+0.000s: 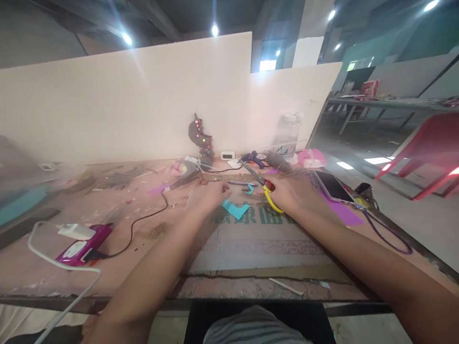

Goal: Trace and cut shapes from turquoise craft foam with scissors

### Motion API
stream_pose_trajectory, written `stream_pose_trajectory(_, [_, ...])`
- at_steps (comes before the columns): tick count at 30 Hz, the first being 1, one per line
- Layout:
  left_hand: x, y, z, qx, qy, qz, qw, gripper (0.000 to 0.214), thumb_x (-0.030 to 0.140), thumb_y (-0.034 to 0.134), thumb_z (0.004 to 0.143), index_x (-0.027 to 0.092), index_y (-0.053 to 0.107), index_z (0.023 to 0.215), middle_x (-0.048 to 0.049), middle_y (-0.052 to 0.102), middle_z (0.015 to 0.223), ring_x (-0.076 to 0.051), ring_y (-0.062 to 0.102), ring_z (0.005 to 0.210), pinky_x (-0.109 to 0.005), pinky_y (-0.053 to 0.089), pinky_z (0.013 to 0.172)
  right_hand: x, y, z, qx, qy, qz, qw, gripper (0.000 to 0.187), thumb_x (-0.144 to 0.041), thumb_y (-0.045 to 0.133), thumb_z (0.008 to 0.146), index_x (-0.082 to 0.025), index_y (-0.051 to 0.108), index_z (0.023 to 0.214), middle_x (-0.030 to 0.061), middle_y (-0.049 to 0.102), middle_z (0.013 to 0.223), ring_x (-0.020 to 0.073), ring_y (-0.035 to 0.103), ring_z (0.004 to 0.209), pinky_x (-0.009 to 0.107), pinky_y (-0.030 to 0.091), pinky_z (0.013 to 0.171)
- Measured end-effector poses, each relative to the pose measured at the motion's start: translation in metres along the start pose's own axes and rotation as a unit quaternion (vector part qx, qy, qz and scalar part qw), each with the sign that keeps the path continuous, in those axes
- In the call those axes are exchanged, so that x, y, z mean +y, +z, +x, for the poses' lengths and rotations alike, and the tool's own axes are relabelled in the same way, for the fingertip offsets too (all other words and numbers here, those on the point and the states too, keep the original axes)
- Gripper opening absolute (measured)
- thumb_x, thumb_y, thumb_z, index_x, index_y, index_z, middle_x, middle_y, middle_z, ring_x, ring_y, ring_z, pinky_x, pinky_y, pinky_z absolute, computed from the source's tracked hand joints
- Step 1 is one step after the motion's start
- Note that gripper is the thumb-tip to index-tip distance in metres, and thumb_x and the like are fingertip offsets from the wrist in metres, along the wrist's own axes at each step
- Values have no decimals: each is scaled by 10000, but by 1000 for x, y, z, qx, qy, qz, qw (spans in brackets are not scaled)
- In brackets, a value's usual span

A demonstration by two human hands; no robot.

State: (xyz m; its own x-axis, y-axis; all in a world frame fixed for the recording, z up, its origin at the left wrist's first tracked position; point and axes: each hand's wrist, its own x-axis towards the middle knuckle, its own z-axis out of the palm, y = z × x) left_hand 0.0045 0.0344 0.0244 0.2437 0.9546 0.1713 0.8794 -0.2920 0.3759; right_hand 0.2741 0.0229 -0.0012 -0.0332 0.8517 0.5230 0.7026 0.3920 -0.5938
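Note:
My right hand (291,195) is closed around the yellow and red handles of a pair of scissors (263,187), whose blades point up and left over the table. My left hand (210,195) is blurred and rests on the table, its fingers close to a teal paper piece (234,209) that lies between both hands. A smaller teal scrap (250,189) lies just above it near the scissor blades.
A smartphone (334,186) lies on purple paper (346,213) to the right. A glue gun (187,173) with a black cord, a plastic jar (287,135), a dark moon-shaped craft (199,136) and a pink device with a white charger (81,241) are about the table. A white partition (125,100) stands behind.

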Motion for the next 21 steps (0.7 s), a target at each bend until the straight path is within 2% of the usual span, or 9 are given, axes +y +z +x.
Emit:
stream_pose_trajectory(3, [39,21,13,-6,58,27,998,347,365,620,972,172,611,1261,-107,630,1269,-238,648,1077,-455,565,913,3,1,1,23,2,4,1000,571,-545,731,797,-140,698,1198,124,755,1011,279,669,877,397,528,799])
stream_pose_trajectory(6, [59,36,26,25,93,57,994,389,368,630,964,170,591,1295,-115,609,1308,-261,630,1128,-486,549,944,8,4,1,29,-8,10,1000,542,-547,718,806,-139,706,1163,117,757,1007,270,680,867,397,538,801])
stream_pose_trajectory(10, [63,47,38,47,139,80,986,364,358,627,967,172,603,1279,-112,613,1304,-257,630,1128,-484,547,949,15,7,1,25,-22,18,999,506,-503,729,806,-164,697,1180,114,749,1108,278,688,963,410,540,872])
stream_pose_trajectory(14, [62,47,41,55,166,87,981,320,346,617,974,173,622,1243,-106,629,1277,-242,640,1101,-465,555,936,17,9,1,17,-23,29,999,503,-458,742,800,-178,684,1213,108,744,1126,273,691,981,404,547,878])
stream_pose_trajectory(21, [56,42,22,72,183,83,977,320,367,621,971,162,634,1216,-103,645,1249,-249,636,1121,-483,536,963,13,7,1,18,-17,35,999,474,-399,760,781,-181,698,1197,105,748,1096,271,688,952,404,546,867])
